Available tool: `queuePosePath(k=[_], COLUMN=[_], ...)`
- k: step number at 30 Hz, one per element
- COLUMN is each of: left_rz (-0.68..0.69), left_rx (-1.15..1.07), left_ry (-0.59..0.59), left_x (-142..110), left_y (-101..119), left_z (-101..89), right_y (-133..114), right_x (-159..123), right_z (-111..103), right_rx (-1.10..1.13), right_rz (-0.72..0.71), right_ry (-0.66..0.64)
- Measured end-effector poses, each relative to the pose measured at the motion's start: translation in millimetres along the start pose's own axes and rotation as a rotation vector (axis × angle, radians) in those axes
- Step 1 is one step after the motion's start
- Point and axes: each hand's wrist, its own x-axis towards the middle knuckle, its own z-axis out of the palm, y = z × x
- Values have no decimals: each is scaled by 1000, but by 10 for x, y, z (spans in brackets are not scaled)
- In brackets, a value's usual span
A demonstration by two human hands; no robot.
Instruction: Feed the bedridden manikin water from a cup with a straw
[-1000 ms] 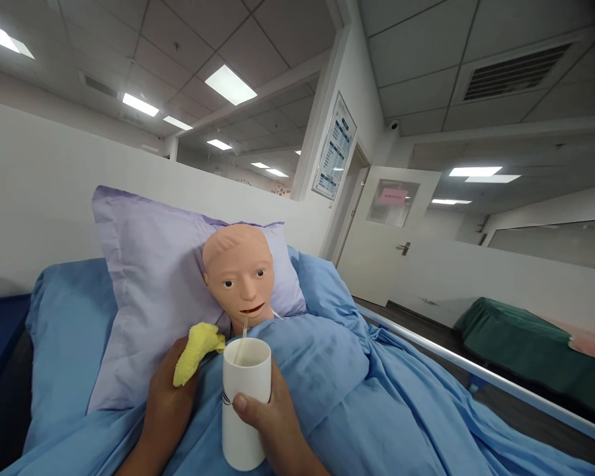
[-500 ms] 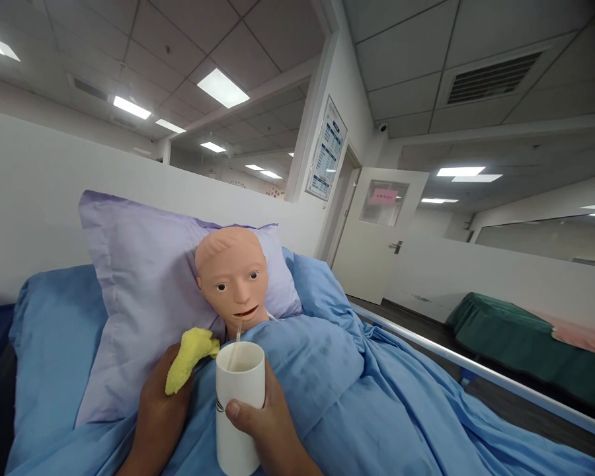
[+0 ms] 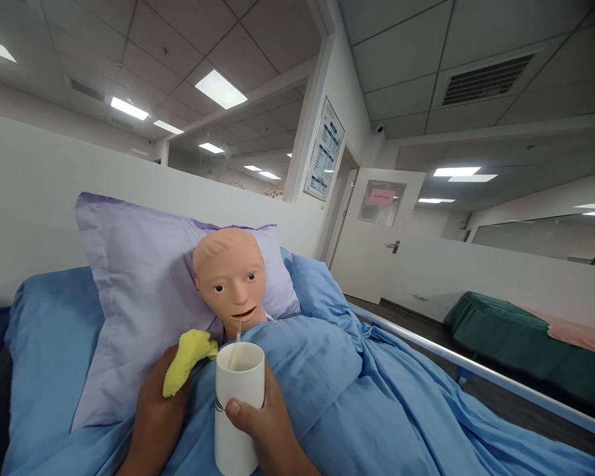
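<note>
As seen in the head view, grips 1 white cup (image 3: 238,387) in the right hand (image 3: 268,420), with the fingers wrapped round its body, the thumb laid across the near side and the rest out of sight behind. Holds the cup with its long axis close to upright and its open rim uppermost; cannot tell the exact tilt from so slanted a view.

Shows 1 straw (image 3: 238,332) rising from inside the cup, leaning slightly right in view, with its top end at the lower lip of the dummy (image 3: 225,261); cannot tell its depth, if any, inside the mouth (image 3: 244,313). Puts the mouth just above and beyond the rim, roughly along the straw's long axis: judging by this lie, the relation to watch, easily upset by any sideways shift of the cup.

Clasps 1 yellow cloth (image 3: 183,362) in the left hand (image 3: 158,400), with fingers closed on it, though mostly covered. Slants the cloth up toward the dummy's neck, left of the straw in view, near the cup's rim; cannot tell touching or apart there. Of the 2 hands, has the right nearer the straw, the left nearer the pillow (image 3: 133,284).
</note>
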Motion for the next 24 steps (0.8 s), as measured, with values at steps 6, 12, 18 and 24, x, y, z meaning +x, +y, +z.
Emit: queuePosePath(k=[6,12,18,24], left_rz=[4,22,11,-5], left_rx=[13,4,-5,-20], left_ry=[-8,-15,-12,-20], left_x=[-1,-6,-12,-5], left_y=[-20,-28,-14,-17], left_z=[7,0,16,29], right_y=[-13,-14,79,84], right_x=[1,18,2,6], right_z=[15,8,-27,-30], right_rx=[-16,33,47,49], right_rz=[-1,4,-21,-19], right_ry=[18,25,61,70])
